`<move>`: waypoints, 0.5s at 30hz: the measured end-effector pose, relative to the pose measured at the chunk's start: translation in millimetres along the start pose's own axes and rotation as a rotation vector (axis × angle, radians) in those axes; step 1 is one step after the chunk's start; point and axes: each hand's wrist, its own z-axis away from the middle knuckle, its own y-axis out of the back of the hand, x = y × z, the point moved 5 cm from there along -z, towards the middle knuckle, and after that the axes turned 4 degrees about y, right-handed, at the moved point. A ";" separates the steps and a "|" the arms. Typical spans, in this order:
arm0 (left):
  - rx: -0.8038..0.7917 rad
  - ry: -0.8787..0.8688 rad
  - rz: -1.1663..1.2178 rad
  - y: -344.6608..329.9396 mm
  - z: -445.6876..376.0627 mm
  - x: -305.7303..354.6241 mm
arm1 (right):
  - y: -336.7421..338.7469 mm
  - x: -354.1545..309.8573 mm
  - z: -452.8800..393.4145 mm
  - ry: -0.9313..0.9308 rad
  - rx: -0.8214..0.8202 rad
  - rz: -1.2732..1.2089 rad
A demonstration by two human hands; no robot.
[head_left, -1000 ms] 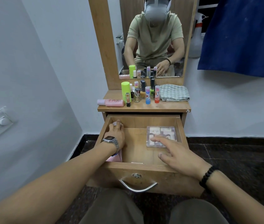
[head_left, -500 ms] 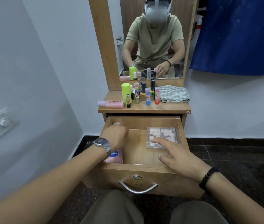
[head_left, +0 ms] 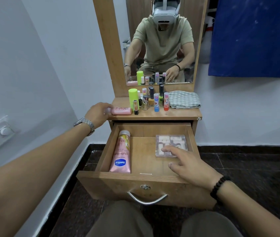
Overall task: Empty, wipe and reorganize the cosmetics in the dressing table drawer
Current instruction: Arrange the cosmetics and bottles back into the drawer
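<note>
Left hand [head_left: 98, 113] has left the drawer [head_left: 146, 177] since half a second ago and is now up at the tabletop's left edge, fingers curled around something small at the cap end of the pink bottle [head_left: 121, 110]; item too blurred to name. Right hand [head_left: 189, 164] stays relaxed, fingertips resting on the clear palette case [head_left: 171, 144], drawer right. Vaseline tube [head_left: 121, 153] lies along the drawer's left side. Emptying nearly done: two items left.
</note>
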 end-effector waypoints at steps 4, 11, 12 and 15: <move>0.036 0.029 -0.023 -0.1 -1.6 -4.1 | -0.1 1.1 0.0 -0.012 0.002 -0.003; 0.029 0.063 0.000 -2.3 -1.8 -6.5 | 0.6 1.2 0.4 -0.035 0.001 -0.006; 0.037 0.060 0.006 -1.2 0.2 -9.1 | 0.6 0.9 0.3 -0.039 0.001 -0.005; 0.095 0.068 0.095 4.5 9.6 -22.4 | 0.6 1.3 0.8 -0.052 0.005 -0.009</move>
